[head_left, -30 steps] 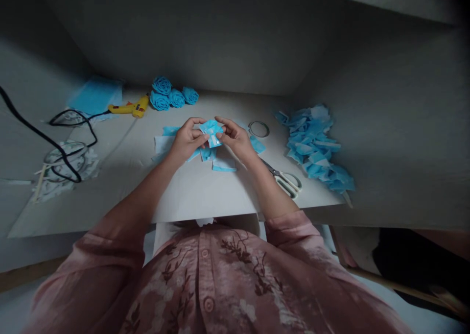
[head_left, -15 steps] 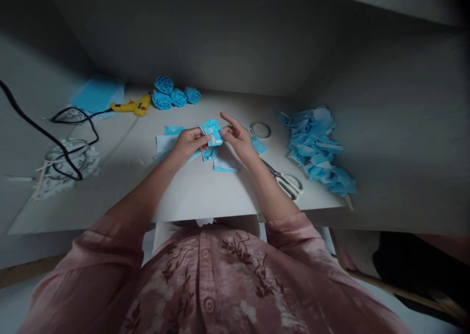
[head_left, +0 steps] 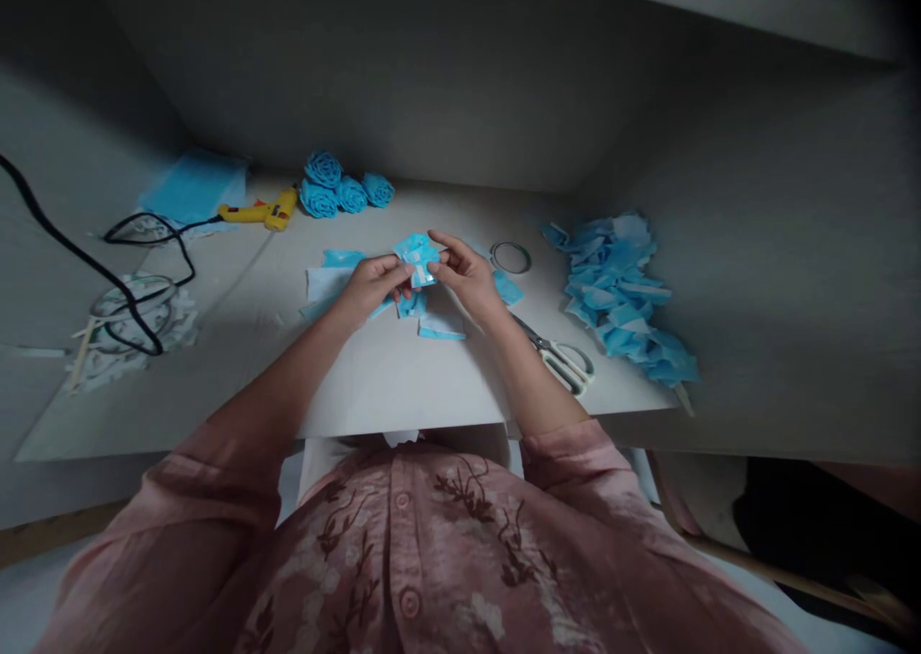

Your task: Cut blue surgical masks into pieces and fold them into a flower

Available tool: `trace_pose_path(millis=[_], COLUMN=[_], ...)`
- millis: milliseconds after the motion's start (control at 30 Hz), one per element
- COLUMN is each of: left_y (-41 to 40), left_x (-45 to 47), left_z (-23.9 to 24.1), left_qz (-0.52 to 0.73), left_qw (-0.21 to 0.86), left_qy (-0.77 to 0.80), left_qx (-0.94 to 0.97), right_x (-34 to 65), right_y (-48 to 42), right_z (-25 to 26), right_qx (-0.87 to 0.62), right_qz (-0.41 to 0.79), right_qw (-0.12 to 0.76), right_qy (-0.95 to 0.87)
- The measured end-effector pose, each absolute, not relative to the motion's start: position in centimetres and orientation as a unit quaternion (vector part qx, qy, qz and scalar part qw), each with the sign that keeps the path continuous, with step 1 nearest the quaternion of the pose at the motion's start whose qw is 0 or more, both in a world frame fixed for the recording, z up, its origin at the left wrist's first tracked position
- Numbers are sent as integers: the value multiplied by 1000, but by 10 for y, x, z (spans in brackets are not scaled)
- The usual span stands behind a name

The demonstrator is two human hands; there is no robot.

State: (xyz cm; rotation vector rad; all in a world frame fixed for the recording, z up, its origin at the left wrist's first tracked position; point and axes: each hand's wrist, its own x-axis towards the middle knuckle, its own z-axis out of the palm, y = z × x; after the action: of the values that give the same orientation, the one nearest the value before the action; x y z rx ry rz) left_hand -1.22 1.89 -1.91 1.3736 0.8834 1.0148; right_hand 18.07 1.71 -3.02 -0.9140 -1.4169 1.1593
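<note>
Both my hands meet over the middle of the white table (head_left: 389,376). Between them is a small bundle of blue fabric pieces (head_left: 417,254), folded and partly white underneath. My left hand (head_left: 370,285) pinches its left side with closed fingers. From the right, my right hand (head_left: 464,275) grips the bundle with thumb and fingers closed on it. Below the hands lie loose blue fabric scraps (head_left: 438,320) on the table.
Three blue fabric roses (head_left: 343,186) and a yellow glue gun (head_left: 260,211) with a black cord (head_left: 107,280) sit at the back left. Scissors (head_left: 557,355) lie by my right forearm, a ring (head_left: 509,256) beyond. A heap of blue fabric pieces (head_left: 623,294) is at the right.
My right index finger, stretched out half a second ago, has curled back onto the bundle. Both hands stay in place, turning the bundle slightly.
</note>
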Motion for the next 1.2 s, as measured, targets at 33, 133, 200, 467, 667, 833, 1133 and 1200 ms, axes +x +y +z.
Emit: trace_pose_path(millis=[33, 133, 200, 467, 667, 833, 1133, 1200], left_y=[19, 19, 19, 15, 17, 19, 18, 17], left_x=[-12, -13, -13, -13, -14, -14, -13, -12], left_z=[-20, -20, -19, -16, -18, -20, -16, -16], left_qz=[428, 427, 440, 418, 413, 424, 453, 446], left_qw=[582, 585, 564, 544, 558, 576, 529, 533], left_qy=[371, 373, 384, 389, 368, 378, 397, 393], left_qx=[583, 581, 584, 614, 619, 588, 597, 602], right_x=[181, 181, 182, 178, 180, 180, 184, 184], right_y=[17, 16, 15, 11, 15, 13, 8, 9], right_z=[-30, -29, -26, -25, -26, -24, -20, -20], right_qx=[-382, -379, -383, -402, -407, -422, -455, -441], right_qz=[480, 476, 473, 467, 445, 423, 378, 397], right_qw=[524, 528, 525, 509, 526, 524, 510, 512], right_qy=[-591, -592, -595, -602, -600, -606, -624, -621])
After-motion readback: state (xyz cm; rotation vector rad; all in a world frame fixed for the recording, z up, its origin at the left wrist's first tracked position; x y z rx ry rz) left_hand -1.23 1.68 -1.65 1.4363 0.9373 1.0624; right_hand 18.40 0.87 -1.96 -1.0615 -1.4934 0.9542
